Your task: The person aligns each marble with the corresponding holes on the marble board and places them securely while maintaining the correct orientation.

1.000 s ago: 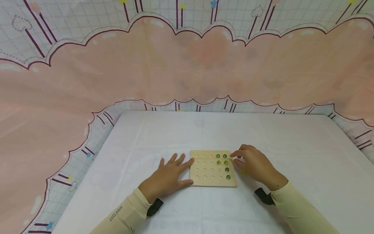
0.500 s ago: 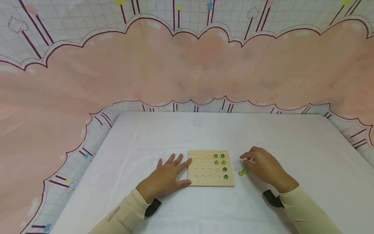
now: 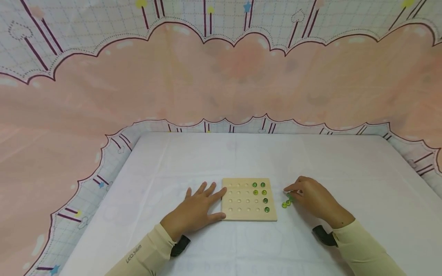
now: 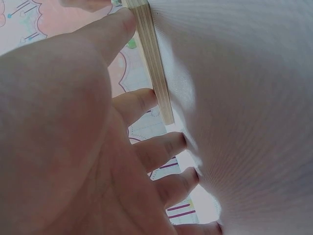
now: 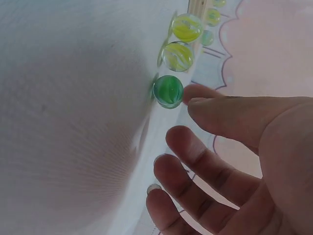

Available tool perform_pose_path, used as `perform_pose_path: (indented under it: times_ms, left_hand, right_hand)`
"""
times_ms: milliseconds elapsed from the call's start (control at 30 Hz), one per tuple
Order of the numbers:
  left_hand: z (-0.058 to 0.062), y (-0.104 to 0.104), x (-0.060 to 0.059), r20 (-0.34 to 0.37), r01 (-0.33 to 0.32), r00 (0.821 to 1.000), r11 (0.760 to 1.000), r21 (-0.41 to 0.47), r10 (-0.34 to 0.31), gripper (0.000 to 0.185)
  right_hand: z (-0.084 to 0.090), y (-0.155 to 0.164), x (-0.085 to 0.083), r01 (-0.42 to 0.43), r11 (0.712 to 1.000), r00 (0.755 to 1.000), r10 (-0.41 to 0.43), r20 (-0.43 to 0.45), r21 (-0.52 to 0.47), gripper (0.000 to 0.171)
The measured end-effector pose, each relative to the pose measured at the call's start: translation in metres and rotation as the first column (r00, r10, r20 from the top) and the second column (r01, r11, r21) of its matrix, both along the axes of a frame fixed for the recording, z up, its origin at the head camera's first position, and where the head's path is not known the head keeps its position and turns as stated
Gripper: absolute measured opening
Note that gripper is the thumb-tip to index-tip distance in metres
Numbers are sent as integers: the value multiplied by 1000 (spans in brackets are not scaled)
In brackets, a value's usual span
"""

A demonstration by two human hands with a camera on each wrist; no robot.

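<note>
A pale wooden board (image 3: 239, 196) with rows of shallow round hollows lies on the white cloth. Green and yellow marbles fill several hollows on its right side. My left hand (image 3: 195, 211) is spread flat at the board's left side, its thumb and index finger touching the edge. Right of the board, my right hand (image 3: 312, 199) reaches down at a green marble (image 5: 168, 91), thumb and index tips beside it and the other fingers loosely bent. The green marble sits on the cloth in a row with two yellow marbles (image 5: 178, 56).
White cloth (image 3: 193, 157) covers the table on all sides of the board. Behind it hangs a peach curtain (image 3: 214, 84) with a scalloped pattern. Dark straps (image 3: 324, 235) sit at both wrists.
My right hand has drawn away rightward from the board's edge and lowered toward the loose marbles, which now show more fully. The left hand stays at the board.
</note>
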State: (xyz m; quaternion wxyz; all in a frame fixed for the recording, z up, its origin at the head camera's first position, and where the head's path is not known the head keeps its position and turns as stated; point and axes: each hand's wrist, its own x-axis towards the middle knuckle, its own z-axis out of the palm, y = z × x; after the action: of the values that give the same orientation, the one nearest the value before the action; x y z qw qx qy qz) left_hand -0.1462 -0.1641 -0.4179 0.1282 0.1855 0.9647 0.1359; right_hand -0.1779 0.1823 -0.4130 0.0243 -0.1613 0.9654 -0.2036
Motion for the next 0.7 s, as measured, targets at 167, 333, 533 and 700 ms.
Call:
perform_pose_path:
  times_ms: [167, 333, 533, 700]
  left_hand:
    - [1, 0, 0, -1, 4, 1000, 1000, 5, -4, 76]
    - [1, 0, 0, 0, 4, 1000, 1000, 13, -4, 76]
    - [0, 0, 0, 4, 2, 1000, 1000, 10, -2, 76]
    - [0, 1, -1, 3, 1, 1000, 1000, 4, -1, 76]
  right_hand:
    - [-2, 2, -1, -19, 1000, 1000, 19, 11, 8, 25]
    - [-3, 2, -1, -20, 1000, 1000, 20, 23, 12, 28]
    - [-2, 3, -1, -18, 1000, 999, 17, 39, 14, 26]
    - [-2, 4, -2, -21, 1000, 999, 20, 46, 11, 25]
